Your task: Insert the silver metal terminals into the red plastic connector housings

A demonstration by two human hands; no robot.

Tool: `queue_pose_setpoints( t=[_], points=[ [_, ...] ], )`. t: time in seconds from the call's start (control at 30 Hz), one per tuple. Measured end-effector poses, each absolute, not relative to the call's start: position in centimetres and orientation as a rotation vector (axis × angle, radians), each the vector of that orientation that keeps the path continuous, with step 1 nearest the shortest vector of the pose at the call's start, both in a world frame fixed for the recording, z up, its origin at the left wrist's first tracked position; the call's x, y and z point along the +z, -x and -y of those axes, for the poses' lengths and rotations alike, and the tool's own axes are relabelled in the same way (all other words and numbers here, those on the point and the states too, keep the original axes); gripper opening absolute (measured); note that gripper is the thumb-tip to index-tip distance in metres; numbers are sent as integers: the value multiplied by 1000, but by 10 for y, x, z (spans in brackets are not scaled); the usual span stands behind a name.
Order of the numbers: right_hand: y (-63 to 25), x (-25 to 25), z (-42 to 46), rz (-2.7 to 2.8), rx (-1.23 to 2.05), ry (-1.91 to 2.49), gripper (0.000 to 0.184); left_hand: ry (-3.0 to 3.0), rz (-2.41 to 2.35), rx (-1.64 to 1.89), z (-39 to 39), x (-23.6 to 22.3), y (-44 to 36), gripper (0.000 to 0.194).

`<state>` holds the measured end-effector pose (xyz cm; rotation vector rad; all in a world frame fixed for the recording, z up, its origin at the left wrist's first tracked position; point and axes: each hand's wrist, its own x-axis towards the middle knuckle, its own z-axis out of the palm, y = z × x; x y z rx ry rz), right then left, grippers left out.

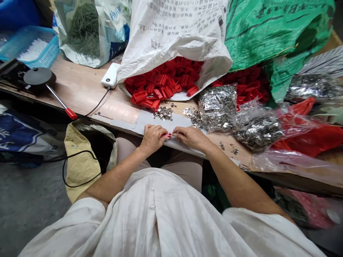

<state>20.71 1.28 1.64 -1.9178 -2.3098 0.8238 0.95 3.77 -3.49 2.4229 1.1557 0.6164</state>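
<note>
At the table's front edge my left hand (153, 139) is closed round a small red plastic housing (168, 135), most of it hidden by the fingers. Close to its right end, my right hand (191, 137) pinches a tiny metal piece (174, 134), too small to make out fully. Just beyond the hands lie two loose heaps of small metal clips, a left heap (164, 113) and a right heap (191, 114). Behind them, many red plastic housings (160, 84) spill from the mouth of a white woven sack (179, 21).
Clear bags of metal parts (218, 107) stand right of the heaps, below a green sack (276, 32). Leftward are a white power bank (110, 75) with a cable, a red-tipped lever (71, 113) and a blue basket (50, 46). A yellowish sack (80, 160) hangs below the edge.
</note>
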Motion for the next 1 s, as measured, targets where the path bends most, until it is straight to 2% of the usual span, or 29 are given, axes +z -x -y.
queue_pose_setpoints(
  t=[0.5,0.8,1.0],
  points=[
    [-203,24,-20,2651,542,2015,26,-2441,-1094,562,-45,-32,-7,16],
    [-203,17,-19,2406,786,1980,22,-2436,-1093,591,-47,-35,-7,17],
    [-210,9,-14,2198,1004,1780,19,-2439,-1173,627,-42,-37,-9,18]
  ],
)
